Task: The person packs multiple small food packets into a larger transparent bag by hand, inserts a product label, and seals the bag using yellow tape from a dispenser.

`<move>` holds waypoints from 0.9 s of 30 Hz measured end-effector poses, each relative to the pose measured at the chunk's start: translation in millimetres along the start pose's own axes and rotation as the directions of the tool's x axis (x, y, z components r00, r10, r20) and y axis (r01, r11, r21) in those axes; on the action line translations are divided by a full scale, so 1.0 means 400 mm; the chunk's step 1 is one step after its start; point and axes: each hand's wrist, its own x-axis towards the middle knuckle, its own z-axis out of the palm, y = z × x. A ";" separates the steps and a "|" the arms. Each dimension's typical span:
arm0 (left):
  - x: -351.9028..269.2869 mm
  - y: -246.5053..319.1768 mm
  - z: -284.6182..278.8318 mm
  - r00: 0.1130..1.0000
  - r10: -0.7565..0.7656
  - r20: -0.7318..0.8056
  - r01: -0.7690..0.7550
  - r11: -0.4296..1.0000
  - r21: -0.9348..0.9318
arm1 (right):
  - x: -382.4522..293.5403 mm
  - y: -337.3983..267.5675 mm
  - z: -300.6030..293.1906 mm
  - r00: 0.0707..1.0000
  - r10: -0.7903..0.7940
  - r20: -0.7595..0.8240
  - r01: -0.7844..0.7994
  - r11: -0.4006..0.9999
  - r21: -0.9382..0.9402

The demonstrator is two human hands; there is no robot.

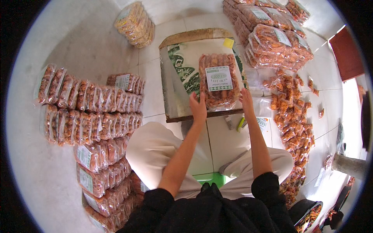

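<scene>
A clear plastic pack of reddish-brown snacks (pixel 221 100) with a green-and-white printed label lies flat on a low table (pixel 177 107). My left hand (pixel 198 107) is at the pack's lower left edge, fingers spread and pointing away from me. It looks to be touching the plastic, though the contact is hard to make out. Along the opposite edge is my right hand (pixel 247 103), its fingers upright beside the wrapping and not curled around it. A yellow paper square (pixel 228 43) is at the tabletop's far right corner.
Stacked snack packs (pixel 90 96) line my left side. More piles of packs (pixel 271 40) stand at the far right, and paler packs (pixel 135 26) at the far left. Small loose sachets (pixel 291 125) spread along my right. A yellow-green cutter or marker (pixel 241 124) lies near the table.
</scene>
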 end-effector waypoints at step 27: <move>-0.133 0.702 -0.111 0.407 0.424 0.809 -0.261 0.903 -0.342 | -0.365 -0.604 -0.138 0.772 -0.429 0.469 -0.244 0.481 0.842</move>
